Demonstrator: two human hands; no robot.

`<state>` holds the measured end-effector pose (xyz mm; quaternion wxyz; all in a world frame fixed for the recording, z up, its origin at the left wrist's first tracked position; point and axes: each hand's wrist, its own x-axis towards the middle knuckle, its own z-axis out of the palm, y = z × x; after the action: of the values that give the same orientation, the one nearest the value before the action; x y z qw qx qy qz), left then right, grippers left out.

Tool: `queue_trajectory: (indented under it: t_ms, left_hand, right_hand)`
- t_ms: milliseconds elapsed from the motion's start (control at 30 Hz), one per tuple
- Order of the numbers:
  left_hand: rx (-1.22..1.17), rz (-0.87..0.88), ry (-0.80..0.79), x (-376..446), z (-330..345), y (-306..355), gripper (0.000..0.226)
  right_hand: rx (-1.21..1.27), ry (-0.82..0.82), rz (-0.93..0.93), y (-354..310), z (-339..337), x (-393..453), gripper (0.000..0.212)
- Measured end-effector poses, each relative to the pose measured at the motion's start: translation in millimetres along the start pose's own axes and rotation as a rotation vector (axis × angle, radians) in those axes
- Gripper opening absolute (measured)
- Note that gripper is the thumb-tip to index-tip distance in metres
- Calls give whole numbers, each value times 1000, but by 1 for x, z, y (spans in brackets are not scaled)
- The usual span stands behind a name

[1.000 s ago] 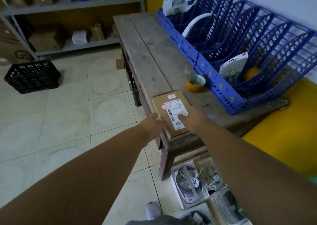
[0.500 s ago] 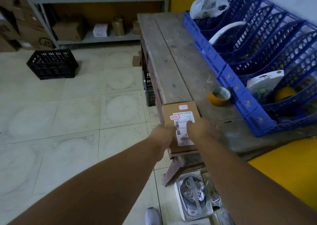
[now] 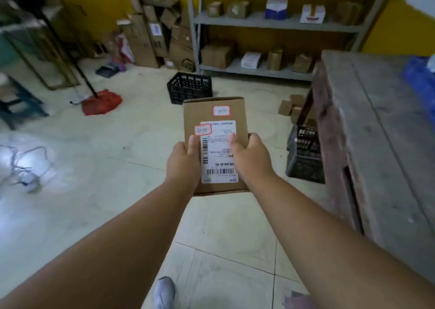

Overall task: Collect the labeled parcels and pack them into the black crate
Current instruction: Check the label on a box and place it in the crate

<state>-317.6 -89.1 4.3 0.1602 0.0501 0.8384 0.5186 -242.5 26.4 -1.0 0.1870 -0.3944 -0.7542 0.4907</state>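
Both hands are wrapped round one cardboard parcel [image 3: 215,120], carried out in front at about waist height over the tiled floor [image 3: 94,167]. The left hand [image 3: 184,165] grips its left edge with the thumb lying on top beside the barcode; the right hand [image 3: 250,159] grips the right edge, thumb pressed onto the white shipping label [image 3: 219,154]. Two small red-bordered stickers sit on the lid, one near the far end, one overlapping the label's corner. Straight ahead, past the parcel's far end, the black crate [image 3: 189,87] stands on the floor just before a grey metal shelf rack [image 3: 270,25] holding small boxes. To the right runs a worn wooden table [image 3: 381,144] with a second dark crate [image 3: 304,158] tucked beside its leg. Flattened cartons [image 3: 153,31] lean against the yellow wall, and a red mop [image 3: 101,101] lies off to the left.
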Motion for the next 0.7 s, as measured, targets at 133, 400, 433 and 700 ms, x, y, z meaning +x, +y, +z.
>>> queue_trajectory:
  t_ms: [133, 400, 433, 700]
  left_hand:
    - [-28, 58, 145, 67, -94, -12, 46]
    - [114, 210, 234, 207, -244, -10, 46]
    - [114, 214, 235, 223, -254, -11, 46]
    - [149, 205, 183, 335, -249, -13, 47]
  right_hand:
    - [2, -41, -188, -75, 102, 13, 37]
    - [87, -68, -281, -188, 253, 53, 35]
    - [93, -69, -281, -196, 268, 61, 36]
    - [32, -57, -259, -212, 323, 148, 36]
